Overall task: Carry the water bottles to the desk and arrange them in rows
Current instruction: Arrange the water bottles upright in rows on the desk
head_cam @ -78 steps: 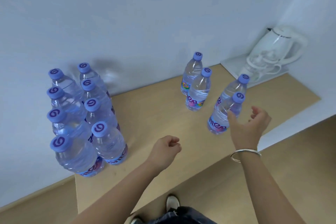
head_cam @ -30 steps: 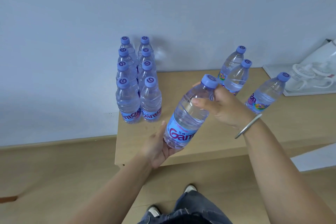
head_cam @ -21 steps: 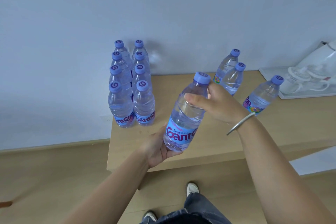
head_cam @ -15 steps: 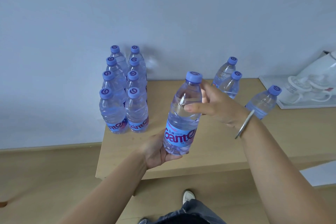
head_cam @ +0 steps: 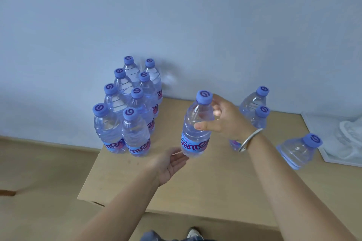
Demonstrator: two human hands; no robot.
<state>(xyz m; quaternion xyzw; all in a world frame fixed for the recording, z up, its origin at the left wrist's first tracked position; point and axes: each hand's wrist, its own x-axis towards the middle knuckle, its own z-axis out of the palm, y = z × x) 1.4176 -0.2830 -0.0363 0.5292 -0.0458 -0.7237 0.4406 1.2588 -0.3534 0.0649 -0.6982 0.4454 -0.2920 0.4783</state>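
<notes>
Head cam: right hand (head_cam: pixel 223 121) is gripping the water bottle (head_cam: pixel 196 125) by its shoulder, upright on the desk (head_cam: pixel 205 182) right of the two-row pack (head_cam: pixel 129 111). Left hand (head_cam: pixel 169 163) is lying relaxed, palm up, at its base.

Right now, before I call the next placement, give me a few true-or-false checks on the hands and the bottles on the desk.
1. The right hand grips the upright bottle by its upper body. True.
2. The left hand is curled round that bottle. False: its fingers are straight, palm up beside the base.
3. The group of bottles by the wall stands in two rows of four. True.
4. All caps are red. False: the caps are blue.
</notes>
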